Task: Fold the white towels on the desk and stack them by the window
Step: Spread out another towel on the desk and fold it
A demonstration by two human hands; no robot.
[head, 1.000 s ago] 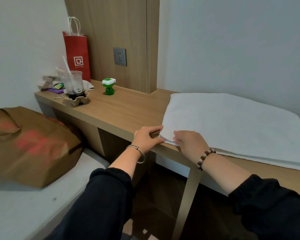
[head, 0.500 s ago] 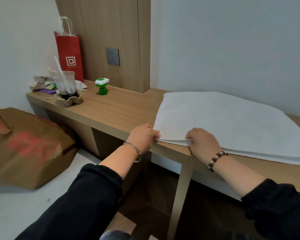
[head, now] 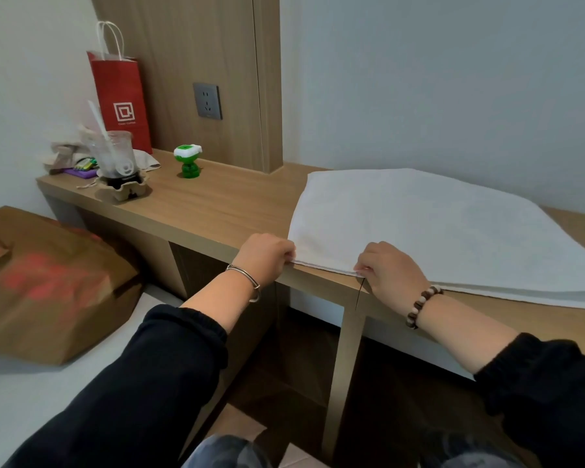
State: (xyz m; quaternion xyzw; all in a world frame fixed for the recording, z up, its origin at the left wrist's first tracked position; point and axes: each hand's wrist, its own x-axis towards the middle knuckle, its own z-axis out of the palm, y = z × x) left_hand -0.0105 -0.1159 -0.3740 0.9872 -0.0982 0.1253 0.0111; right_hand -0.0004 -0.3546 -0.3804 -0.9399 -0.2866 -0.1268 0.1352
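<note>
A white towel lies spread flat over the right part of the wooden desk, its near edge along the desk's front. My left hand pinches the towel's near left corner at the desk edge. My right hand pinches the same near edge a short way to the right. Both hands have curled fingers, and layered edges show under the towel at the right. No window is in view.
At the desk's left end stand a red paper bag, a plastic cup in a cardboard holder and a green toy. A wall socket sits on the wood panel. A brown bag lies on the bed at left.
My right hand slid to the right along the towel's near edge, away from the left hand. The left hand keeps its hold on the corner. The view shifted slightly.
</note>
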